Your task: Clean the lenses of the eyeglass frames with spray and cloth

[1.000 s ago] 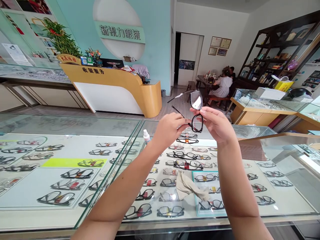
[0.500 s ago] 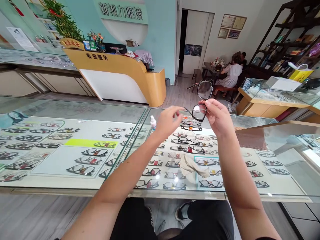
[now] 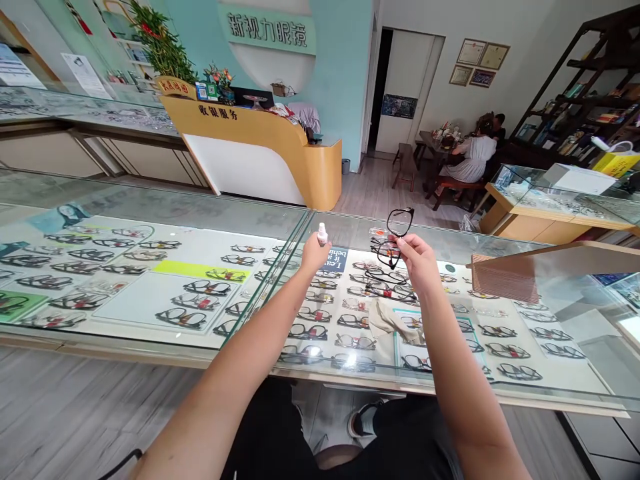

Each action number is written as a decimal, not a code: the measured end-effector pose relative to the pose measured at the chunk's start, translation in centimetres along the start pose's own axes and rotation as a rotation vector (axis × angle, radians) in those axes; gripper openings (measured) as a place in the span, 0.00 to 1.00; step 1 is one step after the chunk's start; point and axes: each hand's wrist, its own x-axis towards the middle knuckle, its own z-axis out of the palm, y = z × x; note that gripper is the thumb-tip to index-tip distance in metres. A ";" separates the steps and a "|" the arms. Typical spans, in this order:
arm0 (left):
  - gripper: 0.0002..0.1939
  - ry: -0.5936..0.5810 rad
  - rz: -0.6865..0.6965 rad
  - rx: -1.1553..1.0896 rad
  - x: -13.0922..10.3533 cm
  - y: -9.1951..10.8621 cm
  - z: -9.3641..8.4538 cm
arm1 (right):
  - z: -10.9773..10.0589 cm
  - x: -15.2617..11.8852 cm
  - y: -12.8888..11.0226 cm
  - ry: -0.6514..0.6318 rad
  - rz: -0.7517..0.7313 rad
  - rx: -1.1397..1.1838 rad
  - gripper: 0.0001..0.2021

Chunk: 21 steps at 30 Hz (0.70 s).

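Head view: the right hand [image 3: 419, 261] pinches black-framed clear-lens glasses [image 3: 399, 234]; the left hand [image 3: 315, 253] wraps a small white plastic bottle [image 3: 323, 234].
The right hand's fingers close narrowly at the glasses' bridge, holding them above the glass-topped counter [image 3: 345, 227], their long axis steep, one lens over the other, the upper end leaning right; the left hand curls around the lower part of the bottle, which is upright, cap up, its label too small to read, and whether its base touches the glass cannot be told; "新视力眼镜" runs across the pale green wall sign [image 3: 267, 30], "收银服务" marks the yellow-and-white reception desk [image 3: 260, 160], and a dark blue card [image 3: 339, 261] shows partial white lettering, including "Lea".
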 end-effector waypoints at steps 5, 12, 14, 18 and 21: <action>0.10 -0.082 0.069 -0.178 -1.0 1.6 0.3 | -0.7 0.2 1.0 0.011 -0.027 -0.059 0.21; 0.30 -0.541 0.057 -0.667 -4.7 6.2 0.0 | -0.4 -0.4 0.6 -0.058 0.006 -0.054 0.21; 0.39 -0.706 0.008 -0.771 -5.4 7.0 -0.2 | -0.1 -0.7 0.8 -0.092 0.012 -0.046 0.20; 0.47 -0.905 -0.062 -0.820 -6.1 7.4 -0.5 | 0.6 -1.1 1.2 -0.174 0.057 -0.046 0.21; 0.48 -0.964 -0.045 -0.815 -6.2 7.5 -0.5 | 1.1 -1.3 1.2 -0.215 0.102 -0.033 0.22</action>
